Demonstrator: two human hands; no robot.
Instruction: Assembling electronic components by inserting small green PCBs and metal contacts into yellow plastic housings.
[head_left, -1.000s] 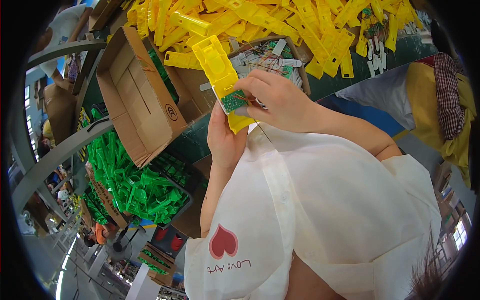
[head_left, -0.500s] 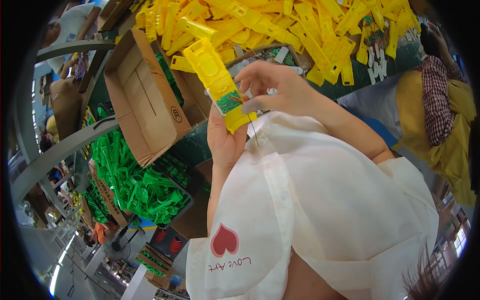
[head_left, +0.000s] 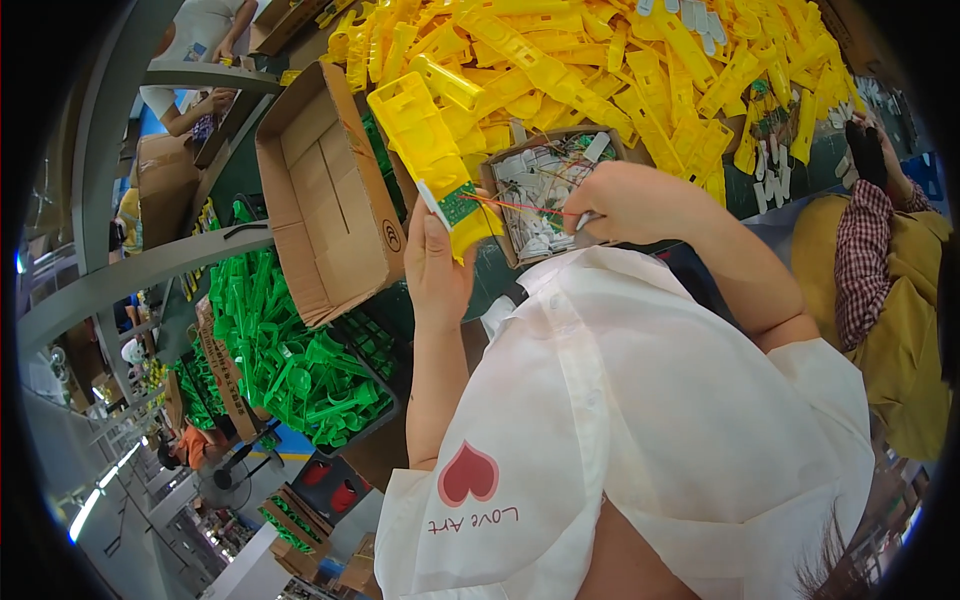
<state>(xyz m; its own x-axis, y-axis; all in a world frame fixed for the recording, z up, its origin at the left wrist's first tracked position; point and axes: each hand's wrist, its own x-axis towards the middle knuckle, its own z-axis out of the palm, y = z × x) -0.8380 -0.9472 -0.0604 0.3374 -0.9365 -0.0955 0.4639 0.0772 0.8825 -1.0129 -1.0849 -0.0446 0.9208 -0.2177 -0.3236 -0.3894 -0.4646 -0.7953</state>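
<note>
gripping a long yellow plastic housing near its lower end, the left hand is closing its fingers around the part and holding it up at a slant in front of the workbench. the housing is a moulded, ribbed piece with a flat open face, and a small green circuit board is sitting in that face just above the thumb. thin red wires are stretching from the board across to the right hand, which is curling shut and pinching the wire ends between its fingertips, over a small cardboard tray filled with pale, tangled little parts. behind both hands a heap of yellow plastic parts of the same glossy kind is covering the table. an open brown cardboard box with plain corrugated walls is lying just left of the housing, and below it a crate of bright green plastic pieces is standing. a person in a checked sleeve is working at the right edge.
</note>
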